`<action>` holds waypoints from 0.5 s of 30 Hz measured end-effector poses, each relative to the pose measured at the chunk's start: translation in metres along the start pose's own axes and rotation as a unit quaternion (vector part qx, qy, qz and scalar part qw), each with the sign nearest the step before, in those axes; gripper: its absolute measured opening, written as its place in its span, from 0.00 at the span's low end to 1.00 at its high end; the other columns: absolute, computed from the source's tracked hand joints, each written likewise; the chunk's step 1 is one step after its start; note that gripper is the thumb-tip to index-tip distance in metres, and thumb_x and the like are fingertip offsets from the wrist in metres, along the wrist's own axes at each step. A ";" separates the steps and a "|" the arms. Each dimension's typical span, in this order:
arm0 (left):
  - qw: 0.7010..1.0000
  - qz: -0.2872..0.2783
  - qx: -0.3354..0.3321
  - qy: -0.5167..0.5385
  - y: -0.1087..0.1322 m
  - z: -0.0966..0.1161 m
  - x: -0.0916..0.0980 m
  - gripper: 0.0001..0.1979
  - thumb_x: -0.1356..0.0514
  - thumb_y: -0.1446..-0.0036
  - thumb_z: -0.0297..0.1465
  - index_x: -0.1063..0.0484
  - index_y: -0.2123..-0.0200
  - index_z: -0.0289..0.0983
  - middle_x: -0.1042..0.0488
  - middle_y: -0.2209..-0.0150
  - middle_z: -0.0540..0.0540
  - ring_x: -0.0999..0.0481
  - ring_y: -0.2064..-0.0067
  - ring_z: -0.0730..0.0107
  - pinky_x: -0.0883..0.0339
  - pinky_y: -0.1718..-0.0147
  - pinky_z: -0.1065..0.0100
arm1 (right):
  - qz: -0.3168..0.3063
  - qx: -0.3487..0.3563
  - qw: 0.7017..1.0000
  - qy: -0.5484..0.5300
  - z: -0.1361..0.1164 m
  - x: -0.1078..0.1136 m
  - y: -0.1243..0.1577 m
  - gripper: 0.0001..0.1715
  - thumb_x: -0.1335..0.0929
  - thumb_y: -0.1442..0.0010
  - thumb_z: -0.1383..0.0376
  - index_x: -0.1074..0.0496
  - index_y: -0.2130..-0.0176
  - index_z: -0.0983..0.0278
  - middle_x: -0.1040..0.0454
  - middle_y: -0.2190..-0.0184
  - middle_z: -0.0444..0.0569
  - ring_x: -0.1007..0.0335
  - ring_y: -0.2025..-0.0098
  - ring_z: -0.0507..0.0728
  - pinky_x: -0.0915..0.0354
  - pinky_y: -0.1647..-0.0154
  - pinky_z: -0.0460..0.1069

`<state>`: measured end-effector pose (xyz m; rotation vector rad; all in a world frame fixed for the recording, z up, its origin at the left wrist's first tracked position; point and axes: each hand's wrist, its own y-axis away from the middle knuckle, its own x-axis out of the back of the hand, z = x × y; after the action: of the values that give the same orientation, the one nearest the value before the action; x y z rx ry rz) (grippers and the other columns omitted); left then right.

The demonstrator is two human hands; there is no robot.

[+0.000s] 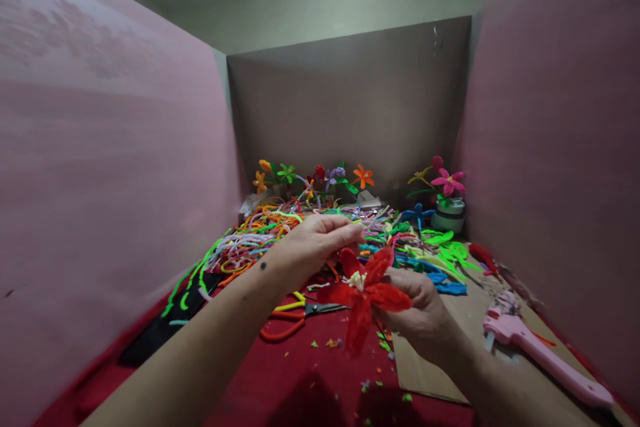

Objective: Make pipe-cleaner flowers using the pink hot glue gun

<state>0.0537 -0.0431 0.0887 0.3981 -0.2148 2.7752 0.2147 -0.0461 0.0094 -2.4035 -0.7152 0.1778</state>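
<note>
Right hand (425, 312) holds red flower (363, 295) | fuzzy petals spread | pale centre

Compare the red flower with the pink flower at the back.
The red flower is held in the right hand; the pink flower stands in a container. The red flower fills more of the view, being nearer; the pink flower looks small. Both are fuzzy, petalled craft flowers.
</note>
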 end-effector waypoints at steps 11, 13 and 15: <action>0.988 -0.049 0.053 0.138 0.023 -0.037 0.008 0.14 0.40 0.50 0.38 0.30 0.79 0.32 0.34 0.82 0.50 0.38 0.80 0.80 0.46 0.80 0.75 | 0.084 -0.113 0.981 -0.133 0.021 0.004 -0.003 0.11 0.29 0.51 0.61 0.28 0.78 0.66 0.39 0.81 0.41 0.52 0.78 0.47 0.50 0.78 0.44; 0.982 -0.054 0.056 0.173 0.021 -0.039 0.005 0.12 0.39 0.50 0.35 0.30 0.79 0.32 0.34 0.82 0.50 0.38 0.80 0.81 0.46 0.80 0.76 | 0.088 -0.119 0.977 -0.154 0.021 0.003 -0.005 0.12 0.28 0.52 0.60 0.28 0.78 0.66 0.38 0.80 0.42 0.50 0.78 0.47 0.49 0.77 0.44; 0.973 -0.058 0.047 0.220 0.018 -0.044 0.002 0.11 0.38 0.52 0.34 0.30 0.79 0.32 0.33 0.82 0.50 0.37 0.80 0.81 0.45 0.80 0.76 | 0.091 -0.124 0.974 -0.165 0.023 0.002 -0.005 0.14 0.28 0.53 0.58 0.28 0.79 0.66 0.37 0.81 0.42 0.50 0.78 0.47 0.48 0.77 0.44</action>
<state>0.0346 -0.0508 0.0462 -0.1813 0.0470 2.6794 0.2080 -0.0298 -0.0058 -2.7133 -0.6962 0.6088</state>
